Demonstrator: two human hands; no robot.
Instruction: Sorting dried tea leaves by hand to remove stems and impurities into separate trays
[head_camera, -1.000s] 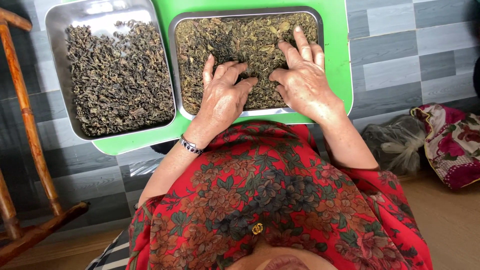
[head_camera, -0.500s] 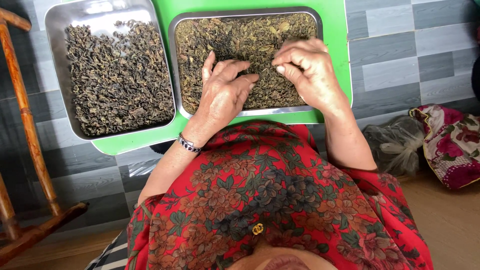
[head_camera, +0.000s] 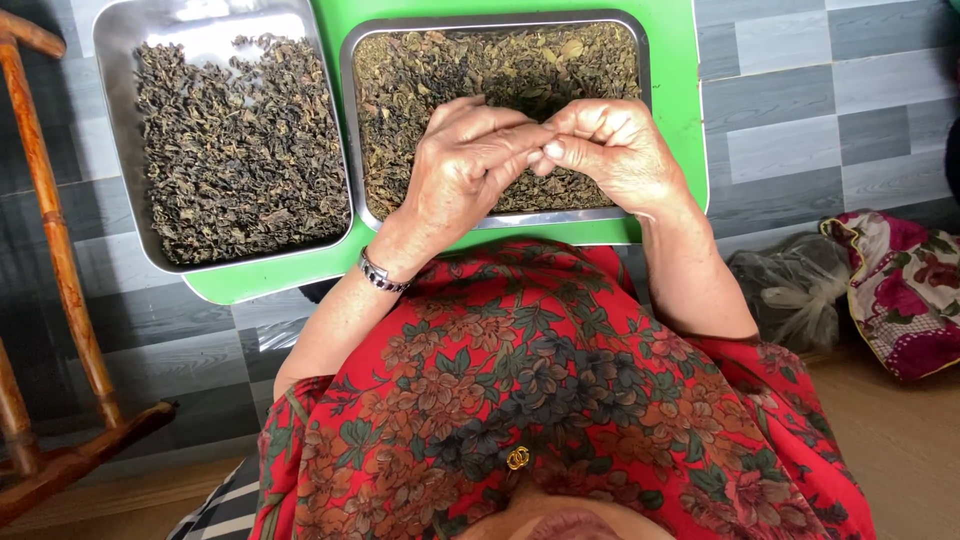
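Two bare hands raised just above the right metal tray (head_camera: 642, 120), fingertips meeting over its near half; left hand (head_camera: 462, 170) angled in from the side nearer the other tray, fingers curled and pressed together toward the right hand (head_camera: 610, 145); right-hand fingers (head_camera: 585, 120) bent inward, thumb and forefinger pinched shut at the meeting point; whatever sits in that pinch too small to make out, so impossible to tell whether a leaf is gripped. Metal bracelet (head_camera: 380, 272) around the left wrist, just outside the tray's near edge.

Right metal tray filled edge to edge with dried leaves (head_camera: 500, 65), mixed olive-green and brown, partly hidden under both hands; resting on a green table (head_camera: 672, 60), green showing as a border at the far side and along the near edge. Left metal tray (head_camera: 115, 60) just beside the right metal tray on the same table; darker, curlier dried leaves (head_camera: 240, 150) heaped in it, bare shiny metal showing at its far end.

Red floral garment (head_camera: 540, 400) below the right metal tray, covering the lap and chest; grey tiled floor (head_camera: 800, 110) beyond the table's edge; wooden chair frame (head_camera: 50, 250) past the left metal tray; crumpled grey plastic bag (head_camera: 790, 295) and patterned cloth (head_camera: 900, 290) on the floor on the opposite side, well apart from the tray.
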